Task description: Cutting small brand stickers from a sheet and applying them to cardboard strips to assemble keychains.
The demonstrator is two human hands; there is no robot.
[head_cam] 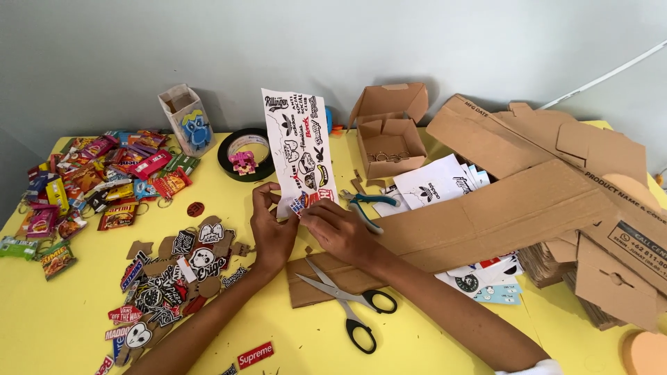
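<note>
My left hand (pixel 272 232) and right hand (pixel 338 229) both pinch the bottom edge of an upright sticker sheet (pixel 299 149). I seem to be peeling a sticker. Scissors (pixel 351 305) lie open on cardboard just beside my wrists.

Two bare forearms in view. Left hand (pixel 272 232) and right hand (pixel 342 232) ungloved, no rings. White sleeve edge (pixel 535 368) near right elbow.

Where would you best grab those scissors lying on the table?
By the black loop handles of the scissors, coming from above on the near side. They lie flat and open, blades pointing away onto the cardboard, handles on bare yellow table, clear of both hands.
</note>
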